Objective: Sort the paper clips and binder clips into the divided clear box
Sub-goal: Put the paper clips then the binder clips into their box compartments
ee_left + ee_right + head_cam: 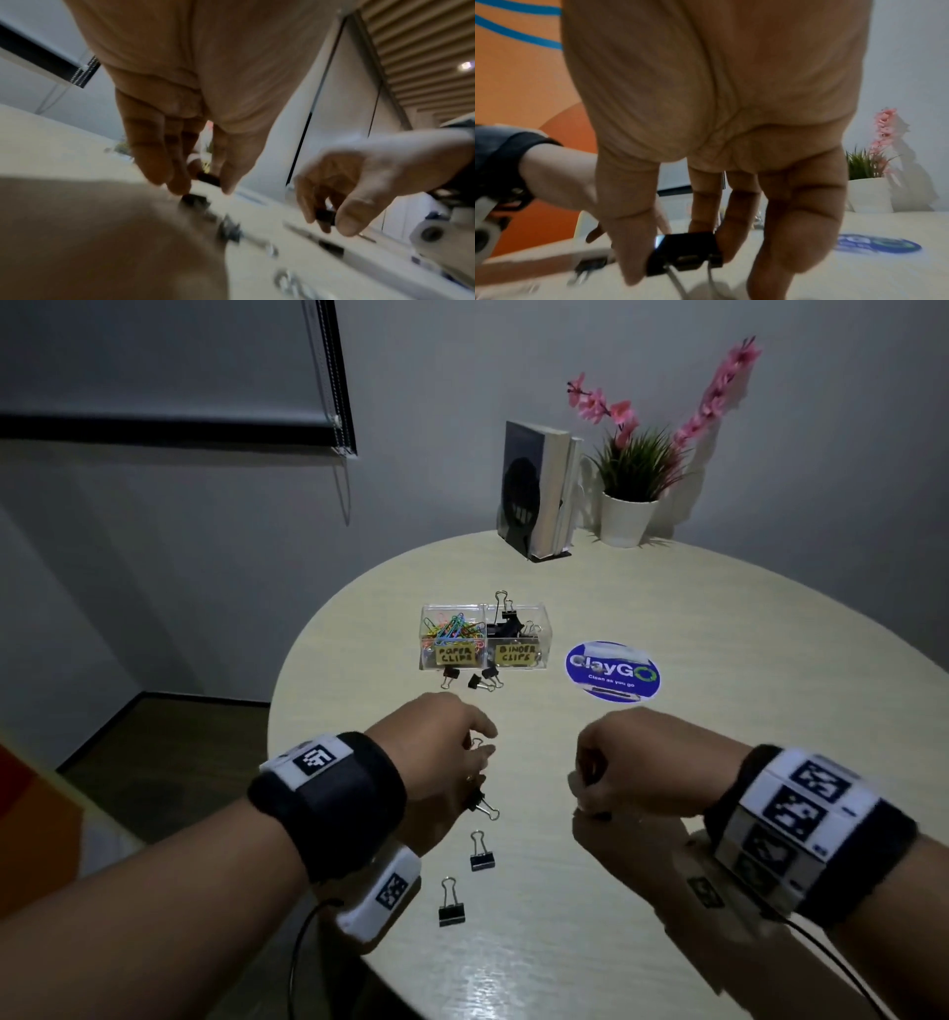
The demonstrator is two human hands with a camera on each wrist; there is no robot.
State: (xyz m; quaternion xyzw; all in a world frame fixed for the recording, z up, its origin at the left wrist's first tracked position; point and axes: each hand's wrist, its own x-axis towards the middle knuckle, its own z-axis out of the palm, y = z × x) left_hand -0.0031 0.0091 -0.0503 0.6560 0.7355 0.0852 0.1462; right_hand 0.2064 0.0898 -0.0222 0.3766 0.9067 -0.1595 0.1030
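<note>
Blurring left hand [180, 130], clip [208, 179] half-hidden

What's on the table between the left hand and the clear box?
Head view: three small black binder clips lie loose just in front of the clear box, apart from the left hand. The rest of that stretch of table is bare.

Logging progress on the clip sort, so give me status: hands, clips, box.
Right hand pinches a black binder clip. Left hand pinches another. Several binder clips loose on table; divided box holds both kinds, path clear.
</note>
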